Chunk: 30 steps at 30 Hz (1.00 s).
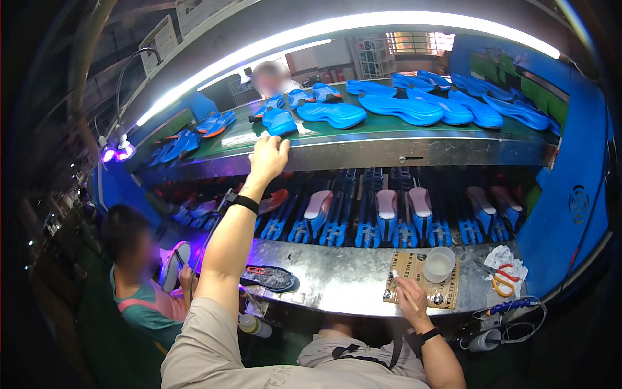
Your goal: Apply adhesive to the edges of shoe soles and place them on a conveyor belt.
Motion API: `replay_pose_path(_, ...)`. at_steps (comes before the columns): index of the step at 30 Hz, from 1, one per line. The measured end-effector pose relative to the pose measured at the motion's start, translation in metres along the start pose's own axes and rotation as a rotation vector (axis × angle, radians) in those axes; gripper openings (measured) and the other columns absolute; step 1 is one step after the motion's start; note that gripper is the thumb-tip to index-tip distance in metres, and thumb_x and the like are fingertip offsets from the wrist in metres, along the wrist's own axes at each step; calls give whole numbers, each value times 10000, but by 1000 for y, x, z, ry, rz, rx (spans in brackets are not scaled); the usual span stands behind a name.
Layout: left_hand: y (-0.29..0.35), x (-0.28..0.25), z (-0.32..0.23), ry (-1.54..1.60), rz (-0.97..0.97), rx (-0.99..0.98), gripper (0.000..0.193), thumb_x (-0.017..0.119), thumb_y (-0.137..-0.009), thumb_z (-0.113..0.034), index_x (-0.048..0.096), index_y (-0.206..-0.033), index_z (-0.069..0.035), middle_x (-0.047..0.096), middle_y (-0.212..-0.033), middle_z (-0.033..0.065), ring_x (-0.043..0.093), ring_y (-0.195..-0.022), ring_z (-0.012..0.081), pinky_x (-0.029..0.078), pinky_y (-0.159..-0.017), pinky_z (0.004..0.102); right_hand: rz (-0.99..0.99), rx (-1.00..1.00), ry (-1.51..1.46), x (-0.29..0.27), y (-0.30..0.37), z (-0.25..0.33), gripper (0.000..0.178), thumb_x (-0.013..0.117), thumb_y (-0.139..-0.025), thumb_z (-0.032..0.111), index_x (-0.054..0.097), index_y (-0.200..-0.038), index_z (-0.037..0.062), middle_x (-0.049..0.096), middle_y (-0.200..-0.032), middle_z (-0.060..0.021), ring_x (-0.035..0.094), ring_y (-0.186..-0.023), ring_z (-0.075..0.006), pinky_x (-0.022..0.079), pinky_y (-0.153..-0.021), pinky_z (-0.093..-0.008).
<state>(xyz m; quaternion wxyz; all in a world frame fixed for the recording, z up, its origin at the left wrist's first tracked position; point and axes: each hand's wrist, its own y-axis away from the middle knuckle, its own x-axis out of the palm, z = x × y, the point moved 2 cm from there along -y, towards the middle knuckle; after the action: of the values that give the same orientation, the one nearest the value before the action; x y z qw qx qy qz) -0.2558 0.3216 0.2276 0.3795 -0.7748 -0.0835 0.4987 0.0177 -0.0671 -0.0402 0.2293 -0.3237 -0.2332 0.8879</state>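
Observation:
My left hand [269, 155] reaches up to the front edge of the upper conveyor, fingers bent and thumb apart. Its fingertips are right by the near end of a blue shoe sole [280, 122]; contact is hard to make out. My right hand [414, 299] grips a thin brush [409, 297] with a wooden handle and a pale tip. Under that hand lies printed brown cardboard [403, 259], and a translucent cup [440, 264] with whitish liquid stands on it. A dark shoe upper [271, 278] rests on the metal ledge to the left.
More blue soles [400, 109] lie along the green belt [389, 137]. Below, shoes on racks [386, 206] stand upside down. Orange-handled scissors [503, 284] lie on white tissue at right. A co-worker [139, 279] sits left, holding a shoe; another person is beyond the belt.

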Motion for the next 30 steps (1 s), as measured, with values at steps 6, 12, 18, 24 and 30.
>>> replay_pose_path(6, 80, -17, -43, 171, -250, 363, 309, 655, -888, -121, 620, -1145, 47, 637, -1144, 256, 576, -1122, 457, 485, -977, 511, 32, 10, -25, 2, 1, 1, 238, 656, -877, 10, 711, -1108, -9, 699, -1007, -179, 687, -926, -361, 548, -828, -410)
replay_pose_path(12, 289, 5, -115, 774, 1545, 294, 530, 659, -976, -320, 601, -1405, -15, 652, -1378, 192, 648, -1213, 317, 489, -1054, 408, 41, 21, -31, 6, 4, -6, 263, 628, -877, -3, 702, -1129, -13, 690, -1026, -207, 679, -938, -386, 538, -842, -430)
replay_pose_path(18, 478, 61, -159, 548, 1524, 218, 449, 650, -891, -333, 715, -1154, 24, 719, -1088, 262, 684, -1047, 403, 535, -905, 443, 126, 69, -48, 10, 10, -16, 268, 574, -949, 40, 678, -1185, -34, 675, -1089, -215, 656, -1011, -383, 510, -879, -427)
replay_pose_path(24, 568, 122, -168, 265, 1402, 247, 350, 663, -834, -221, 766, -1103, -21, 759, -1022, 207, 731, -999, 383, 564, -800, 510, 111, -7, -16, 9, 8, -13, 286, 576, -947, 34, 667, -1206, -45, 674, -1124, -226, 657, -1022, -390, 507, -898, -433)
replay_pose_path(30, 592, 137, -170, 100, 1605, 199, 266, 663, -827, -189, 807, -974, -21, 770, -1016, 187, 738, -989, 374, 568, -809, 545, 109, -6, -40, 11, 10, -16, 287, 563, -962, 45, 663, -1215, -48, 665, -1119, -227, 653, -1017, -391, 505, -887, -437)
